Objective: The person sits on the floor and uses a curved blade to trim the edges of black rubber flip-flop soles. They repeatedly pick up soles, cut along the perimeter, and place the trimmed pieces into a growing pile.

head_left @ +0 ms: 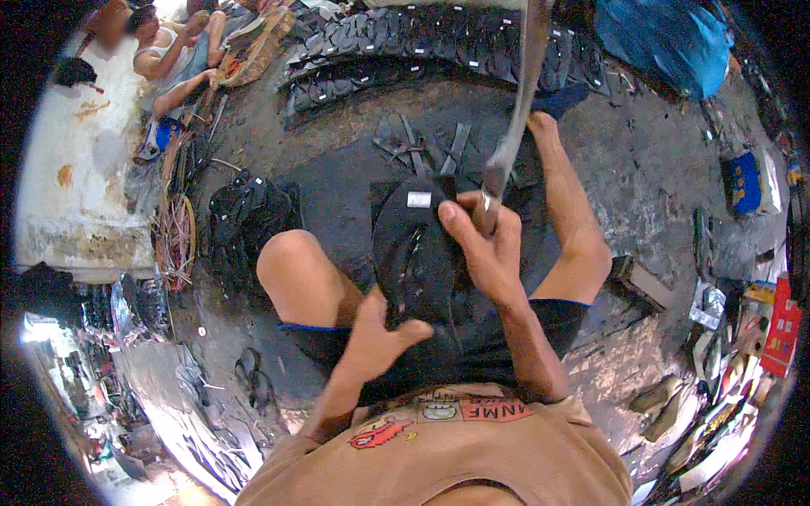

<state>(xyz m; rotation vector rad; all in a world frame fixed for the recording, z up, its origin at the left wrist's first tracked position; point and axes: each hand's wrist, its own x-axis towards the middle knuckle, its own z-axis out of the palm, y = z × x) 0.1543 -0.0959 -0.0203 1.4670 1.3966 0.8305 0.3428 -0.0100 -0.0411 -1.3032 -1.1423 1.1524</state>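
Note:
A black sandal [395,240] with a small white label stands in my lap, its sole long and rounded. My left hand [371,341] is at its near end, thumb stretched out to the right; some of the fingers are hidden by the sandal. My right hand [489,249] is closed around the lower end of a long, narrow metal tool [513,139], like a blade, that rises past the top of the view. The right thumb lies against the sandal's upper right edge. Just beyond it, black straps [456,150] lie on a dark mat [333,181].
Rows of black sandals [405,42] with white labels line the floor ahead. A black pile [249,228] is left of my knee, and a grey block [645,285] lies right. A blue plastic sheet [666,42] sits far right. Another person [173,55] sits at the far left.

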